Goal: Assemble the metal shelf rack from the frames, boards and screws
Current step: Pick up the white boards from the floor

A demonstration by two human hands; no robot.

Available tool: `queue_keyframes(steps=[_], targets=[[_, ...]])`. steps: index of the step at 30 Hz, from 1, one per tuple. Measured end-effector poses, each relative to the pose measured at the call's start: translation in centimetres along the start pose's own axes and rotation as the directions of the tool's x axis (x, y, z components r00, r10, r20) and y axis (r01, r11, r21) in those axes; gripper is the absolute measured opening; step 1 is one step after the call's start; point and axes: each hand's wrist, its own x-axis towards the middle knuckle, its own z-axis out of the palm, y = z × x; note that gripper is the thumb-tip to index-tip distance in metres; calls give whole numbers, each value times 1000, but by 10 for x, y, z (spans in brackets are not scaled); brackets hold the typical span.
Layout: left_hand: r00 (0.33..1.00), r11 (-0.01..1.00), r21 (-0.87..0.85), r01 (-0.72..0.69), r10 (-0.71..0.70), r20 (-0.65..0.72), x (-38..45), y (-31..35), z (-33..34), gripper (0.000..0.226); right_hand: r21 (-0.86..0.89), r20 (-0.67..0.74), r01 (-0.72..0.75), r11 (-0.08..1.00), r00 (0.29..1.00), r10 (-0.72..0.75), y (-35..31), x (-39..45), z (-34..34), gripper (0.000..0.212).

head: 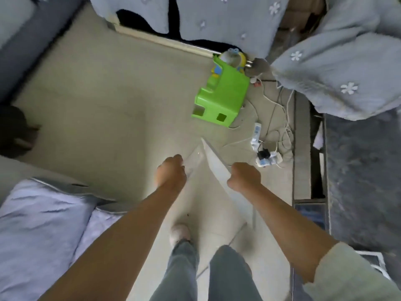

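I stand over a pale beige floor and hold two white flat parts of the rack out in front of me. My left hand point(171, 173) grips the left edge of a pale white panel point(193, 164). A second white board point(217, 168) slants down toward my legs, and my right hand point(244, 177) grips its right edge. The two pieces meet in a point near the top, away from me. The image is blurred, so holes or screws on the parts cannot be made out.
A green plastic stool point(223, 98) with a toy on it stands ahead on the right. Beside it lie a white power strip point(256, 135) and tangled cables. Grey bedding point(338, 79) hangs at the top and right, a pillow point(41, 233) lies lower left.
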Motion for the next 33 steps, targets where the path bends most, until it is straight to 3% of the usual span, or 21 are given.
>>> queue_keyframes(steps=[4,8,15,20,23,33], targets=[[991,993,-58,105,-109,-74,58,-53,-51,17,-21,-57,184,983,981,-185,-99,48,-45,3],[959,963,-109,247,-259,-113,120,-98,-100,18,-69,-111,336,939,933,-342,-185,110,-88,21],[839,847,-231,479,-519,-162,252,-163,-177,16,-216,-64,498,840,851,-522,-331,228,-175,22],[773,771,-303,560,-618,-145,338,-195,-221,18,-240,-26,558,794,814,-580,-422,305,-217,13],[732,714,-361,600,-672,-113,403,-225,-243,15,-236,-17,568,789,809,-588,-476,359,-233,20],[729,685,-309,660,-683,43,629,-322,-277,21,-178,35,511,841,857,-513,-633,536,-253,26]])
